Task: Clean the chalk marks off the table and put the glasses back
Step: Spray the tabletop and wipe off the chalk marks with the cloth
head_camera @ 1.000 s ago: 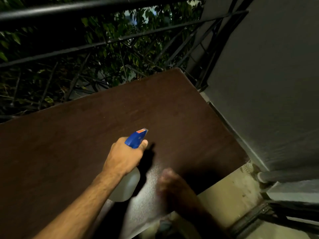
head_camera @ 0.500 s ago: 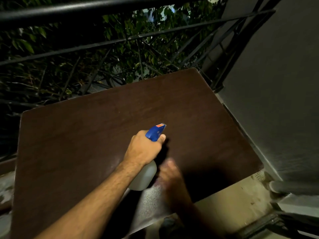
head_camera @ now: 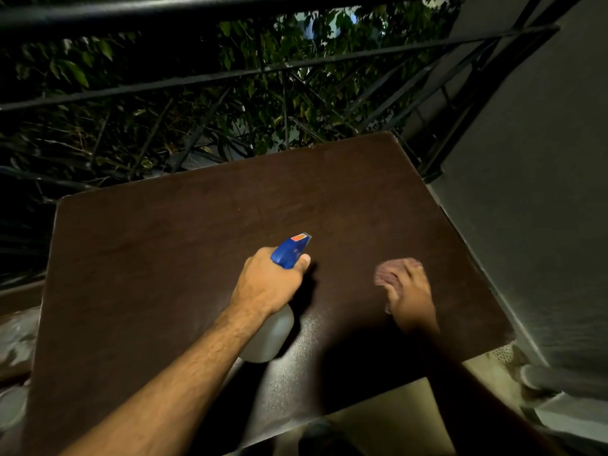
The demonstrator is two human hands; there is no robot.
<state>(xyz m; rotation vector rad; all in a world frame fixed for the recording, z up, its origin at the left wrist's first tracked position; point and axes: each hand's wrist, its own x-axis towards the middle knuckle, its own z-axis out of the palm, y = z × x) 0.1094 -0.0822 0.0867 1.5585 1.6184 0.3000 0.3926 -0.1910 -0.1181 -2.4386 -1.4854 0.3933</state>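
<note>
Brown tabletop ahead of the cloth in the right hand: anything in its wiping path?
Nothing visible. The dark brown tabletop is bare ahead of the right hand pressing the reddish cloth. The left hand holds the blue-headed spray bottle off to its left.

Black metal balcony railing (head_camera: 296,64) behind, green leafy tree foliage (head_camera: 269,103) beyond its bars, grey plastered wall (head_camera: 543,192) at right

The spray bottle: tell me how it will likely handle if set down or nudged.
The spray bottle, gripped in the left hand, has a pale plastic body, so it is probably light and fairly stiff. Its blue trigger head sits high, so it may tip if nudged. The table looks misted near it, so it might slide.
</note>
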